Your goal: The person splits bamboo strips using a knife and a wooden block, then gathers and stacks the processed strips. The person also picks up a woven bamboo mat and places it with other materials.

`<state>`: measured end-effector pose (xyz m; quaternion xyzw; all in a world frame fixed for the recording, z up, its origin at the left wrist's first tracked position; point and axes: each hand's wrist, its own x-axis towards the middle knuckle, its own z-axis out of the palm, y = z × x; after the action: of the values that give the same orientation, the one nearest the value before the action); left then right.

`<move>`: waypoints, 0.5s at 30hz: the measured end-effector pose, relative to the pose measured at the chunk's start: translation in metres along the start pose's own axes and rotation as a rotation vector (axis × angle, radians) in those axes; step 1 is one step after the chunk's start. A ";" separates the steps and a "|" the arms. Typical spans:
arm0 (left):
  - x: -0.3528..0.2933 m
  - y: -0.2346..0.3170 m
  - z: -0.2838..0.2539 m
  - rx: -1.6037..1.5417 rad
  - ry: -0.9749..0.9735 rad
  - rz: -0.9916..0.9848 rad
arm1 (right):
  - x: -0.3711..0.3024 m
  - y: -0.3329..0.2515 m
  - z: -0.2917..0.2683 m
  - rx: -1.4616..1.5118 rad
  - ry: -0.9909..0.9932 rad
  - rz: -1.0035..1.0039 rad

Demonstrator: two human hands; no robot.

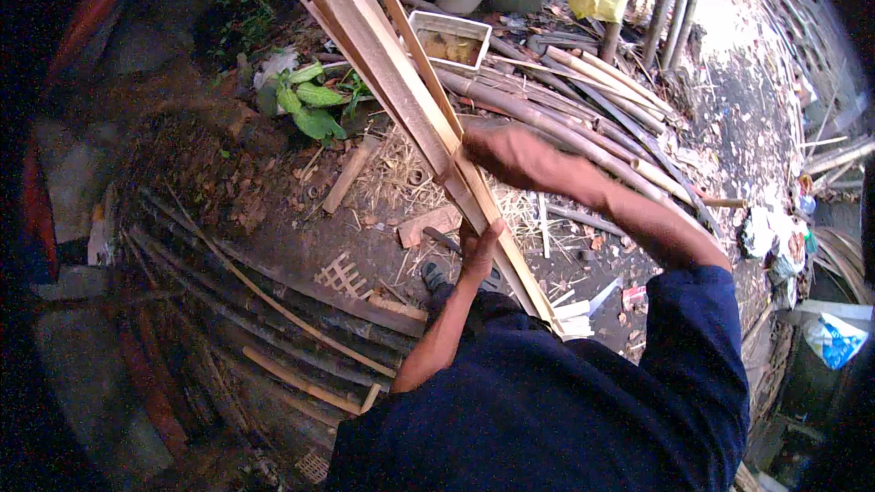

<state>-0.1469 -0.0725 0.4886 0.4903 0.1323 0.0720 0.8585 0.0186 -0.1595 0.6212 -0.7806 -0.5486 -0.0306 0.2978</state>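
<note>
A bundle of long, pale split-bamboo slats (401,64) slants across the middle, its far ends fanned out at the upper left and its near ends by my body. My left hand (479,248) is closed around its lower part, thumb over the slats. Against the bundle's right side, around its middle, is my right hand (497,153), curled and slightly blurred. Its fingertips are hidden, so whatever it grips does not show. A narrow band (449,164) seems to cross the slats beside it.
Bamboo poles (547,123) lie in a pile at the right, beyond a white rectangular basin (448,40). Dark poles (264,287) form a bench-like rack at the left. A leafy plant (314,100), a wood block (428,225) and a saw blade (602,295) are nearby.
</note>
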 end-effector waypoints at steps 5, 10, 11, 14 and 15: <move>-0.006 -0.003 -0.011 -0.065 0.108 -0.188 | -0.032 -0.033 0.000 -0.245 -0.471 0.386; -0.009 -0.014 -0.018 -0.008 0.154 -0.134 | -0.027 -0.047 0.002 -0.208 -0.014 0.278; -0.010 -0.017 -0.019 -0.005 0.167 -0.140 | -0.026 -0.053 0.014 -0.157 0.024 0.221; -0.007 -0.033 -0.020 -0.008 0.177 -0.165 | -0.021 -0.065 0.040 -0.323 -0.023 0.306; -0.007 -0.038 -0.021 -0.042 0.161 -0.175 | -0.017 -0.057 0.047 -0.301 0.015 0.291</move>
<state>-0.1601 -0.0766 0.4473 0.4513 0.2416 0.0389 0.8582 -0.0512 -0.1375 0.6013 -0.8871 -0.4171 -0.0747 0.1830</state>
